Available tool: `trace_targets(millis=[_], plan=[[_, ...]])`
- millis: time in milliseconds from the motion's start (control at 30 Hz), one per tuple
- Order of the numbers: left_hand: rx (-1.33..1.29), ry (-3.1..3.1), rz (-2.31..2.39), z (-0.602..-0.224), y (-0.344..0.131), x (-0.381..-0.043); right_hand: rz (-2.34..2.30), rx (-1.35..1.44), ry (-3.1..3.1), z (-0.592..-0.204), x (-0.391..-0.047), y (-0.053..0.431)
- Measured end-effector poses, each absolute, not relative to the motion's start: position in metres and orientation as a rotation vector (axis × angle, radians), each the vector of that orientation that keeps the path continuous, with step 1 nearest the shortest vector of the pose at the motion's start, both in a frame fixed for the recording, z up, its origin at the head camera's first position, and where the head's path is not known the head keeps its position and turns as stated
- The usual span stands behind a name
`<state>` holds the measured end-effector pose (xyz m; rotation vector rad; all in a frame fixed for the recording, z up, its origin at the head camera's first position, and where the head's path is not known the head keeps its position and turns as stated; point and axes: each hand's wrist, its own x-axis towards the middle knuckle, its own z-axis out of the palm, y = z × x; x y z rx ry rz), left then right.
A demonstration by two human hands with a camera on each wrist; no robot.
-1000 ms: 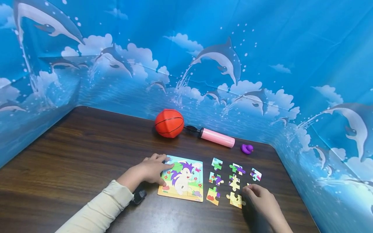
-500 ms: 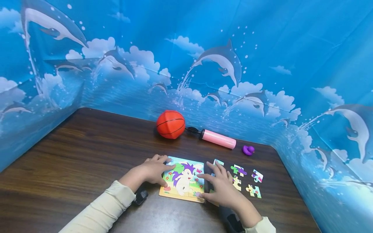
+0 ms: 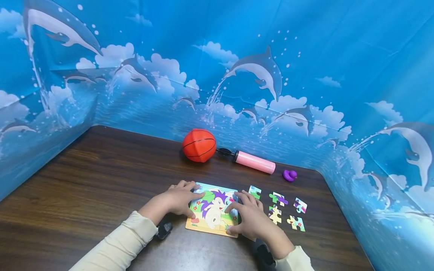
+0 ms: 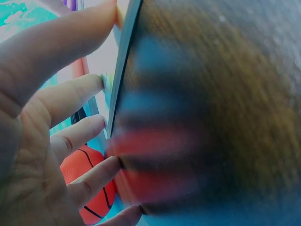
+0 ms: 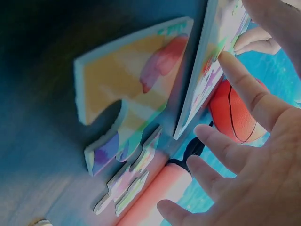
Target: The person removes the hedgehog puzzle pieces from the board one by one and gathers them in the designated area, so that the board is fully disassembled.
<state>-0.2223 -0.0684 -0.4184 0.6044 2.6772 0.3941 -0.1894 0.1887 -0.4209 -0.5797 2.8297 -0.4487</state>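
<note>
A square jigsaw board point(image 3: 211, 222) with a hedgehog picture lies flat on the dark wooden table. My left hand point(image 3: 178, 197) rests at its left edge with the fingers spread; in the left wrist view the thumb point(image 4: 70, 40) touches the board's rim. Across the board's right side lies my right hand point(image 3: 252, 214), its thumb near the lower right corner. Seen from the right wrist, the index finger point(image 5: 244, 82) reaches onto the picture. Neither hand grips anything. Close beside the board is a loose orange puzzle piece point(image 5: 134, 66) with a red patch, mostly hidden by the right hand in the head view.
Loose puzzle pieces, including a hedgehog-face piece point(image 3: 300, 205) and a flowered piece point(image 3: 296, 223), lie right of the board. Farther back are a red ball point(image 3: 199, 145) with black lines, a pink hand pump point(image 3: 255, 162) and a purple rubber duck point(image 3: 289, 175). A dolphin-print curtain point(image 3: 217, 75) hangs behind.
My right hand has moved left from the loose pieces onto the board's right side, uncovering the flowered piece. The left hand has stayed at the board's left edge. The view has shifted slightly.
</note>
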Motion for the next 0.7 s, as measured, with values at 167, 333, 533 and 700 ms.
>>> trace_targets(millis=[167,333,533,700], plan=[[0.604,2.672,0.393,-0.418,-0.067,-0.222,-0.454,-0.588,2.847,-0.421,-0.189,0.188],[0.621,2.675,0.387,-0.418,-0.067,-0.221,-0.504,-0.638,2.866,-0.423,-0.184,0.188],[0.623,2.678,0.382,-0.416,-0.068,-0.220,-0.493,-0.635,2.897,-0.424,-0.180,0.186],[0.610,2.680,0.390,-0.417,-0.068,-0.219,-0.517,-0.650,2.881,-0.424,-0.179,0.185]])
